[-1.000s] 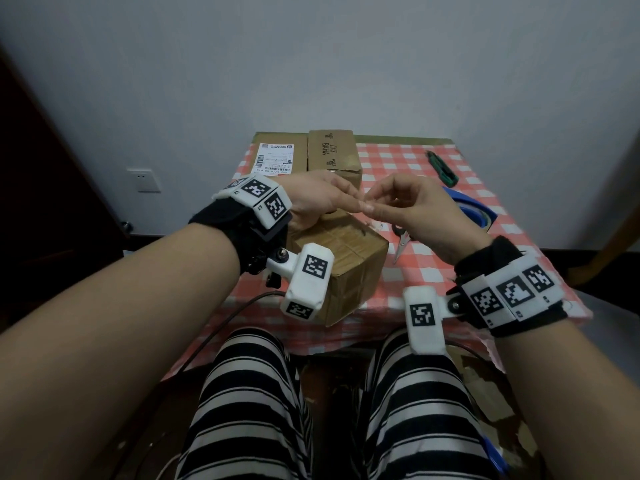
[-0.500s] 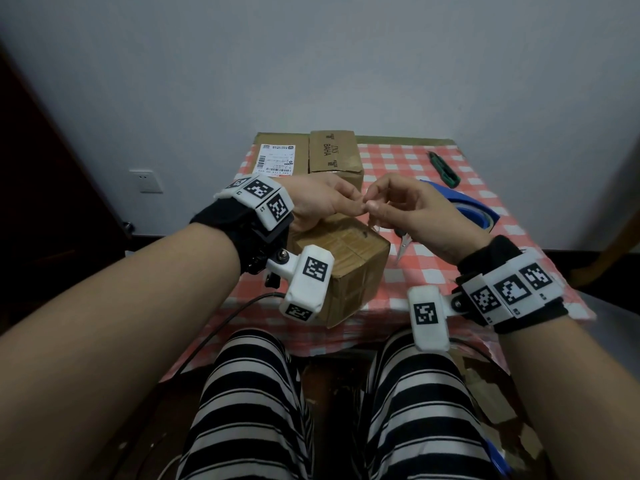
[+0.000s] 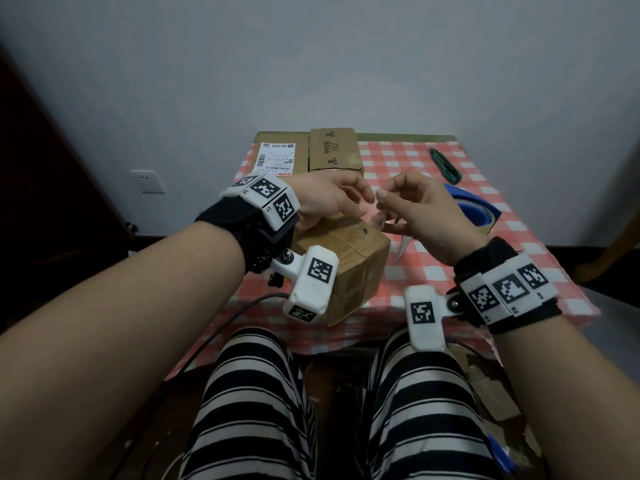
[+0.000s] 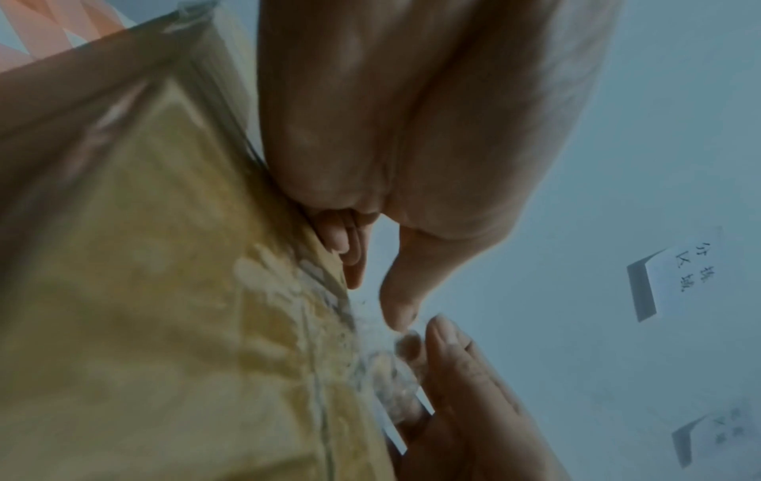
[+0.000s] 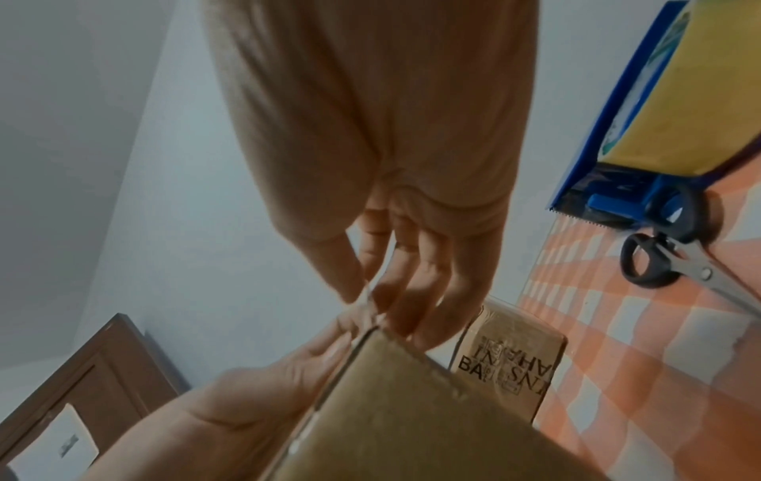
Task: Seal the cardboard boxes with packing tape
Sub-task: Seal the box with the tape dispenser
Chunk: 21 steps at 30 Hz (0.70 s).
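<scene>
Cardboard box (image 3: 346,258), small and brown, sits at the near edge of the table (image 3: 519,258), turned corner-on toward the person, clear tape already showing across its top seam. Left hand (image 3: 322,202) rests on the box's far top edge, fingers curled over it, thumb and forefinger meeting the right hand's fingertips just above the corner. Right hand (image 3: 419,209) pinches what looks like a crumpled end of clear tape (image 4: 391,367); the wrist views are blurred, so whether both hands hold that scrap or only the right one is unsure. Judged step: working a loose tape end down at the box's upper corner. To do it well, keep the left hand bracing the box so it cannot pivot, pull the strip taut before laying it, fold it over the edge, then rub from seam outward to avoid wrinkles. Count: three boxes in all, this one plus two (image 3: 334,150) (image 3: 282,155) side by side at the back; one blue tape dispenser (image 3: 474,209) just right of the hands; one pair of scissors (image 5: 667,260) beside it; one green utility knife (image 3: 445,165) farther back.
</scene>
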Each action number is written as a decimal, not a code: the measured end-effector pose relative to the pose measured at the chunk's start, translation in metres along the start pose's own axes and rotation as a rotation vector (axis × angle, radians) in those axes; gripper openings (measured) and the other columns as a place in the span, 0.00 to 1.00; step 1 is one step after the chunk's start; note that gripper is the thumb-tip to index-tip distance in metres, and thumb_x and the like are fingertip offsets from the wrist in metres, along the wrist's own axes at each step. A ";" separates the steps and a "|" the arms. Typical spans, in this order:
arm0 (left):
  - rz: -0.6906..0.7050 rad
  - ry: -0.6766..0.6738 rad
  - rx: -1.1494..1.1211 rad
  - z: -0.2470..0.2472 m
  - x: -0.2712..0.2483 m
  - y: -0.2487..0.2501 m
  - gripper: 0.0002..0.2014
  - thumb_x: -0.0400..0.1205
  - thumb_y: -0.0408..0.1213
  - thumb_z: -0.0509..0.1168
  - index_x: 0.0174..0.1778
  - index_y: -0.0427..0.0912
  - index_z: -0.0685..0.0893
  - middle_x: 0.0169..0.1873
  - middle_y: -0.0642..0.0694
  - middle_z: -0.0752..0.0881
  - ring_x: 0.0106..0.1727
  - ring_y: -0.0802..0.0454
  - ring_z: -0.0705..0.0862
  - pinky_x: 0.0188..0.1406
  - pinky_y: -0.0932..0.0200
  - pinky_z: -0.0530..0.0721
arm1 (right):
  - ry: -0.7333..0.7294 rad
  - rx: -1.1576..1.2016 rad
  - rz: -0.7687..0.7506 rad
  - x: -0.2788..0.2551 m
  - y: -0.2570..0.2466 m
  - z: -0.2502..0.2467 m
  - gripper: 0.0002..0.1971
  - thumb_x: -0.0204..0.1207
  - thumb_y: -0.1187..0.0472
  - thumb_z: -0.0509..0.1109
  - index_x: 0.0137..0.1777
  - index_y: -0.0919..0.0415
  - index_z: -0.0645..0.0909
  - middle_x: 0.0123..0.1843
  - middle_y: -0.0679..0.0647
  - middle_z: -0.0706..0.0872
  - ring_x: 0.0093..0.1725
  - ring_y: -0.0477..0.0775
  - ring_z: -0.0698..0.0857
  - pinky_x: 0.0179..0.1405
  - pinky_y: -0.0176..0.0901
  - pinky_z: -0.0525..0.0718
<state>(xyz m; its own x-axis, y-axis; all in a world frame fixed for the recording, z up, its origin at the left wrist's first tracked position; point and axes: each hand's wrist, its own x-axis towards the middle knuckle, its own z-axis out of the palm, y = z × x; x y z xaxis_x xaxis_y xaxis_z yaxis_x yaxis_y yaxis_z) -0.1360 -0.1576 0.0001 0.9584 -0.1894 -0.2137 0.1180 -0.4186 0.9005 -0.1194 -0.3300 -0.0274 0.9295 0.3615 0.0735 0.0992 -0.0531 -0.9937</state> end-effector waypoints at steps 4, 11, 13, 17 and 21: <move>-0.025 -0.002 0.088 -0.001 0.003 0.000 0.19 0.75 0.16 0.65 0.43 0.49 0.82 0.62 0.41 0.79 0.66 0.47 0.77 0.66 0.44 0.79 | 0.056 0.029 0.070 -0.002 -0.001 -0.002 0.09 0.80 0.64 0.71 0.56 0.65 0.76 0.38 0.56 0.83 0.32 0.49 0.87 0.39 0.45 0.91; -0.019 -0.003 0.076 -0.001 0.006 -0.003 0.19 0.75 0.15 0.64 0.44 0.48 0.82 0.57 0.42 0.78 0.57 0.48 0.78 0.61 0.48 0.80 | -0.047 -0.092 0.216 -0.007 0.000 -0.002 0.12 0.80 0.59 0.72 0.53 0.69 0.81 0.38 0.56 0.87 0.29 0.42 0.86 0.36 0.39 0.90; -0.027 -0.008 0.103 -0.001 0.007 -0.003 0.19 0.76 0.17 0.66 0.45 0.50 0.82 0.58 0.43 0.79 0.59 0.48 0.78 0.66 0.44 0.79 | -0.027 -0.096 0.199 -0.007 0.001 0.000 0.10 0.81 0.61 0.70 0.50 0.69 0.80 0.38 0.57 0.87 0.29 0.43 0.87 0.35 0.40 0.90; -0.037 -0.024 0.127 -0.002 0.007 -0.002 0.21 0.75 0.20 0.69 0.51 0.53 0.83 0.61 0.44 0.79 0.65 0.47 0.78 0.70 0.40 0.78 | -0.010 -0.129 0.159 -0.008 0.004 0.002 0.11 0.82 0.63 0.68 0.38 0.66 0.77 0.36 0.57 0.87 0.29 0.44 0.87 0.35 0.40 0.90; -0.044 -0.020 0.136 -0.003 0.007 -0.002 0.33 0.74 0.24 0.73 0.69 0.59 0.76 0.58 0.48 0.77 0.68 0.47 0.76 0.70 0.45 0.78 | 0.004 -0.140 0.129 -0.010 0.006 0.003 0.14 0.82 0.66 0.68 0.33 0.65 0.78 0.32 0.57 0.86 0.28 0.45 0.87 0.31 0.34 0.86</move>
<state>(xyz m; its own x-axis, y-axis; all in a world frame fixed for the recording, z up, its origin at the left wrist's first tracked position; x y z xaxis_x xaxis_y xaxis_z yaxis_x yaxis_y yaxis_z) -0.1288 -0.1557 -0.0021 0.9476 -0.1852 -0.2602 0.1219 -0.5432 0.8307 -0.1289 -0.3314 -0.0339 0.9390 0.3398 -0.0535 0.0269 -0.2276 -0.9734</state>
